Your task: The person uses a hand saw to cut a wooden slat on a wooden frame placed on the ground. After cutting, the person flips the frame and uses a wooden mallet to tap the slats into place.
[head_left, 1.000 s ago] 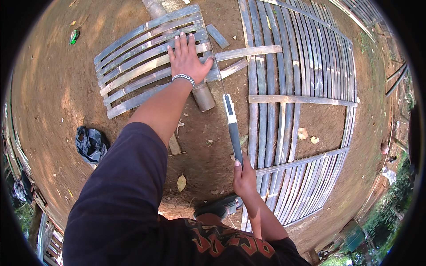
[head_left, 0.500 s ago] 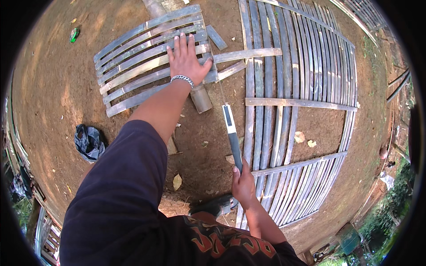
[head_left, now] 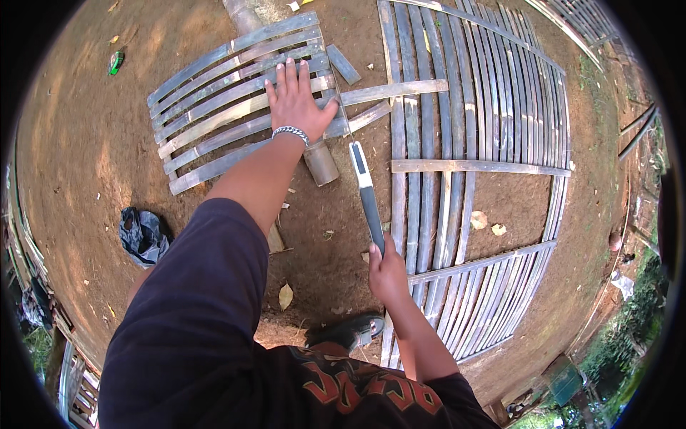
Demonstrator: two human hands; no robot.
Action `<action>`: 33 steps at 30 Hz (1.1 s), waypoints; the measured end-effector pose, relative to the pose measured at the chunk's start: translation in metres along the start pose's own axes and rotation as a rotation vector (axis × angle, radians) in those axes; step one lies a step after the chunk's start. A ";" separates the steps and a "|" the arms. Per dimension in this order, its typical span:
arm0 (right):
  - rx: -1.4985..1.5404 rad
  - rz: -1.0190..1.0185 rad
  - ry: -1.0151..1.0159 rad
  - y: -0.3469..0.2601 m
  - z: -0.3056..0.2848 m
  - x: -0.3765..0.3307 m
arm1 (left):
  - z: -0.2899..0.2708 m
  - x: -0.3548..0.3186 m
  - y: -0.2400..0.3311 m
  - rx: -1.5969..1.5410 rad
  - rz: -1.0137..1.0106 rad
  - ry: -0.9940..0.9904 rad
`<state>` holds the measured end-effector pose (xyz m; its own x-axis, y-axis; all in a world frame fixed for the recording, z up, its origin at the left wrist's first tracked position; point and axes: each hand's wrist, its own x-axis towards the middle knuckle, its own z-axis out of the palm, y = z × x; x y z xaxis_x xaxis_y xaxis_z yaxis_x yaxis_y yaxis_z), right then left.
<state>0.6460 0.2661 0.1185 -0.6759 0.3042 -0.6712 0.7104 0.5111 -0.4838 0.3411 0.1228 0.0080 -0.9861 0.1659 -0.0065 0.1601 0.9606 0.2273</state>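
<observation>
The right hand (head_left: pixel 389 277) wraps round the handle of a saw (head_left: pixel 369 204); ahead of that grip, the saw reaches a slatted panel (head_left: pixel 214 126), where the left hand (head_left: pixel 294 104) lies flat, fingers spread; brown dirt (head_left: pixel 314 247) underneath, larger frame (head_left: pixel 486 166) rightward, black bag (head_left: pixel 145 239) leftward

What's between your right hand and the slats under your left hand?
In the head view, the saw reaches from the right hand to the slats.

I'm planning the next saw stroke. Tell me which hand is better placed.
Likely the right hand: it grips the saw's handle, while the left hand is spread on the slatted panel.
</observation>
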 end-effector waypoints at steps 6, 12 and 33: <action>-0.002 -0.056 0.034 0.028 0.007 -0.031 | 0.002 -0.002 -0.004 0.003 0.008 0.010; 0.007 0.027 -0.008 -0.011 -0.001 0.001 | -0.001 0.000 0.000 -0.009 0.008 0.001; -0.056 0.015 0.037 -0.002 0.009 -0.013 | -0.001 0.001 -0.005 0.007 -0.001 -0.009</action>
<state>0.6546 0.2541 0.1232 -0.6726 0.3416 -0.6565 0.7094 0.5500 -0.4407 0.3397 0.1180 0.0082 -0.9859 0.1665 -0.0158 0.1590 0.9623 0.2208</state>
